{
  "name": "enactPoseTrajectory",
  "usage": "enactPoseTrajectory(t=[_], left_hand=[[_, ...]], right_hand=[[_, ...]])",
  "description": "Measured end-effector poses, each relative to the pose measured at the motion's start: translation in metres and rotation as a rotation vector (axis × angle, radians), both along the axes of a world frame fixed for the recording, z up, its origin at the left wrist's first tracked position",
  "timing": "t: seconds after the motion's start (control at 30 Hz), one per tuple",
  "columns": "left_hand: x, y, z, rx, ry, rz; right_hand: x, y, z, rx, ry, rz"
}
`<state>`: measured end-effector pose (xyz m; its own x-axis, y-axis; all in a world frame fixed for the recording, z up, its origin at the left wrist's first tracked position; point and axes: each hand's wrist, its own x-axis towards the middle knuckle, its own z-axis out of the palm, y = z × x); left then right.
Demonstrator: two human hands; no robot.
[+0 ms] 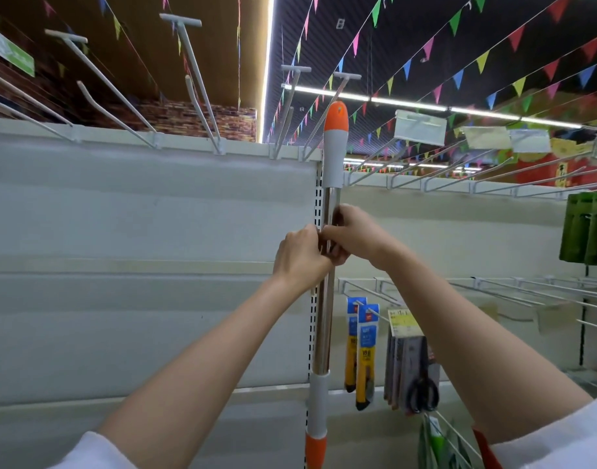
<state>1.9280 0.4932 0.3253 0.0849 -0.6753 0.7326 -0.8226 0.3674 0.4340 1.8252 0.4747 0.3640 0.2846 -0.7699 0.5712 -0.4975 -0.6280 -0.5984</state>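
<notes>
A long metal pole point(323, 330) with white and orange plastic ends stands upright in front of a slotted shelf upright point(317, 194). Its orange tip point(336, 117) reaches above the shelf top. My left hand point(300, 257) grips the shiny shaft from the left, about halfway up. My right hand point(353, 233) wraps round the same spot from the right, its fingers overlapping my left hand. The part of the shaft between the hands is hidden.
Bare white back panels point(148, 214) fill the left. Several empty wire hooks point(202, 82) jut out along the top and right. Packaged utility knives point(364, 353), scissors point(422, 377) and green packs point(586, 228) hang to the right of the pole.
</notes>
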Motion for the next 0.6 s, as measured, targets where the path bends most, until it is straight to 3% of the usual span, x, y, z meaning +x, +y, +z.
enactPoseTrajectory(t=[0.43, 0.6], left_hand=[[0.006, -0.01, 0.012, -0.083, 0.011, -0.029], [0.01, -0.016, 0.004, -0.024, -0.006, -0.058]], right_hand=[[0.007, -0.015, 0.016, -0.057, 0.002, -0.027], [0.008, -0.018, 0.008, 0.001, 0.059, -0.03]])
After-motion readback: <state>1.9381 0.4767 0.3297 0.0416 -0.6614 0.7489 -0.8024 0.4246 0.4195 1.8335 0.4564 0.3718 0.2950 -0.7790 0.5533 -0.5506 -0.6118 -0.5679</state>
